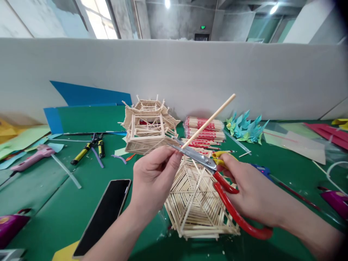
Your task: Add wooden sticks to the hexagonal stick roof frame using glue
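Note:
My left hand [153,174] pinches the lower end of a thin wooden stick [209,120] that slants up to the right. My right hand [250,190] grips red-handled scissors [217,174] whose steel blades meet the stick close to my left fingertips. Below both hands lies a flat hexagonal panel of glued sticks [195,203]. Behind it stands a small pavilion model of sticks [148,125].
A black phone [104,214] lies at the lower left. Yellow-handled pliers [89,146], a pink glue gun [31,157], wrapped chopstick bundles [205,130], teal paper cranes [246,128], coloured paper sheets and a white wall [174,72] surround the green table [54,195].

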The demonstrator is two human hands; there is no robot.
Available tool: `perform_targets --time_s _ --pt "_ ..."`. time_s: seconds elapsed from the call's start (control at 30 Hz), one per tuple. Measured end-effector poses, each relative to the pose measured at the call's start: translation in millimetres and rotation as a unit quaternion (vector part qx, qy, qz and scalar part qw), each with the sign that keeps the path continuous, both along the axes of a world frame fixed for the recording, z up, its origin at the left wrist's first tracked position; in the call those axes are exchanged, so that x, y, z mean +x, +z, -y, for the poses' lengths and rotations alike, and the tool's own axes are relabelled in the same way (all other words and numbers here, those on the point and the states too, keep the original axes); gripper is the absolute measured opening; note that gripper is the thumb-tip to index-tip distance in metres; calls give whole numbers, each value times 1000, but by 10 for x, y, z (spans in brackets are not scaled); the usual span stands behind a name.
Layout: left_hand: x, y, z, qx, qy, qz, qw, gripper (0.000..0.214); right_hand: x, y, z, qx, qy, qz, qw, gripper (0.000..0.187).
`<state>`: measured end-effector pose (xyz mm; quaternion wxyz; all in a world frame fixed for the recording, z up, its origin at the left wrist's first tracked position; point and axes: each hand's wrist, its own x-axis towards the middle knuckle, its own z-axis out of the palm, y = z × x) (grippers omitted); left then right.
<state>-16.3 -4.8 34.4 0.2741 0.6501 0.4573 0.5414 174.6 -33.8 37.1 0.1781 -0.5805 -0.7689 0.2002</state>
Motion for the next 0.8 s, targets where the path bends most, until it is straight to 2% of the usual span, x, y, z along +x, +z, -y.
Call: perform_targets --time_s 0.2,0.37,0.47,0.57,0.7,0.8 --pt "37 -88 25 24 2 -35 999 15 10 -69 10 2 0 -7 1000 15" --pt "89 -192 3 137 34 -95 985 15 11 -170 -4 16 2 -25 1000 10" --pt "98 -223 -4 164 37 -105 980 17 7 -170 2 31 4 -33 999 11" --pt "87 -240 22 149 4 -107 983 19 28 -163 31 43 6 -18 999 13" --pt "82 -232 96 91 -54 -96 990 19 70 -182 82 30 7 -12 999 18" --pt "112 -226 140 75 -65 -82 992 19 82 -196 110 22 9 -27 999 15"
